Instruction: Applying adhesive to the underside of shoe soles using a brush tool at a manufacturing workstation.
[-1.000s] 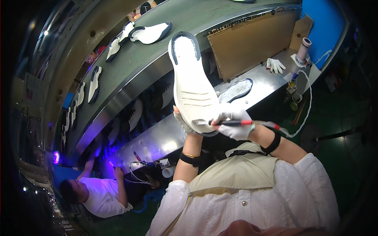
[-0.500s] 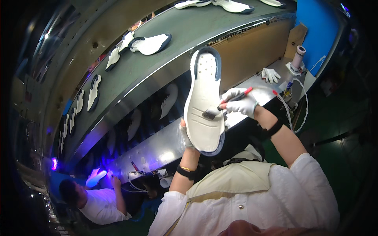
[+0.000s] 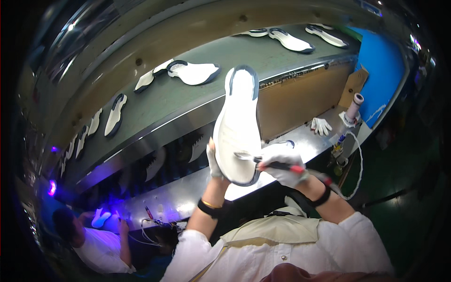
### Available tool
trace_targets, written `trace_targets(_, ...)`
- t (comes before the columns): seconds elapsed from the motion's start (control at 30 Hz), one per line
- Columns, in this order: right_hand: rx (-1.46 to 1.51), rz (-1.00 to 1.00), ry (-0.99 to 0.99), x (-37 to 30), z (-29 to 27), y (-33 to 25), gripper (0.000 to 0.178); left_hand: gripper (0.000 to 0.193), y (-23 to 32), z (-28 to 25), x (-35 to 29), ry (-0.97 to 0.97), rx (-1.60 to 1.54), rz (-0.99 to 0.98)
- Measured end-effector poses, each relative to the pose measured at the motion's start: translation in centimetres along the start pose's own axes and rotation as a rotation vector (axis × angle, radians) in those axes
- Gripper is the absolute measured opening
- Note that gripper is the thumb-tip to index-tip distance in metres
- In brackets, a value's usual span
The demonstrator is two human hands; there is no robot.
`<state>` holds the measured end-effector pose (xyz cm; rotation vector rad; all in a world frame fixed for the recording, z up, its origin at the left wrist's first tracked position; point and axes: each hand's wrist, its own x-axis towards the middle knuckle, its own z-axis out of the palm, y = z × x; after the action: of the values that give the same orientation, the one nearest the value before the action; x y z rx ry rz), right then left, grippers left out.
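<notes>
Sole (image 3: 237,127): one, white, dark trim at heel and toe; held up in the air near the worktop (image 3: 305,141), heel end pointing away. Handling, as judged: light, likely foam or rubber; firm along the rim, apt to bend through the middle; not fragile, though the face may mark, and could be slick or tacky if wet. Best hold: outer sidewalls, toward the broad toe end, keeping off the face.

Left grip (image 3: 214,162): gloved, fingertips bare; closed around the sole's left edge toward the toe end, partly hidden underneath.

Right grip (image 3: 284,176): gloved; closed on the handle of a brush (image 3: 279,165), bristles at the sole's face toward the toe end, blurred. Brush, as judged: light, stiff handle, soft tip; hold pen-fashion, close to the bristles.
</notes>
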<state>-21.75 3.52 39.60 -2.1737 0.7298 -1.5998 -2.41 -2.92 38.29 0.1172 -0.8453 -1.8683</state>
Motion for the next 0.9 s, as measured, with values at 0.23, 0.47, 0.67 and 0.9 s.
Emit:
trace_targets(0.23, -0.16, 0.101, 0.567, -1.8, -6.5, -0.6, 0.017, 0.059, 7.8, 0.3, 20.8, 0.025, -0.049, 0.058)
trace_targets(0.47, -0.367, 0.309, 0.645, -8.7, -5.7, 1.1, 0.024, 0.016, 5.9, -5.3, 27.0, 0.446, 1.675, 0.746)
trace_targets(0.67, 0.216, 0.5, 0.722, -10.3, -7.0, 2.9, 0.029, 0.052, 9.3, -6.2, 23.7, 0.417, 2.256, 1.118)
trace_targets(0.9, 0.195, 0.532, 0.504, -7.5, -3.9, 4.5, 0.028, 0.029, 12.7, -7.6, 18.3, 0.189, 1.978, 1.023)
